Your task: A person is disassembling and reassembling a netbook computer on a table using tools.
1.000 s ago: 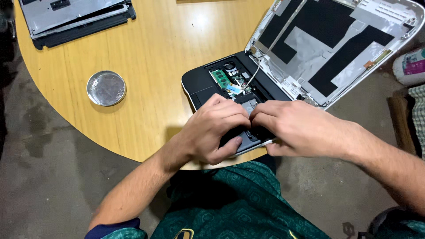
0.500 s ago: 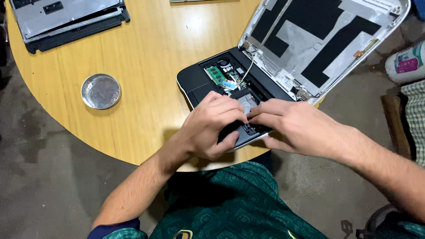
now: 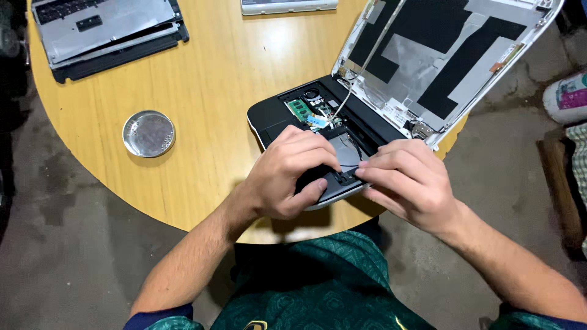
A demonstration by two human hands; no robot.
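Nearest the camera, both hands met over the front edge of the opened laptop base (image 3: 275, 116). The left hand (image 3: 287, 177) was curled over the base's near corner, its thumb pressed to the front rim and its fingers arched down onto a small dark part (image 3: 342, 177); the right hand (image 3: 406, 183) came in from 4 o'clock, its fingertips pinching that same part from the other side. The part lay between the two sets of fingertips, touching both, neither hand clearly nearer. The base's long axis ran from 10 o'clock to 4 o'clock, with its near end hanging just past the rim of the round wooden worktop (image 3: 214, 79). Beyond the hands a green board (image 3: 299, 110) showed inside the base, and the stripped lid (image 3: 446, 55) stood tilted back toward 1 o'clock. At 9 o'clock sat a shallow metal dish (image 3: 148, 133); at 11 o'clock, well apart, another dismantled laptop (image 3: 104, 30). Below was a bare concrete floor (image 3: 73, 244).
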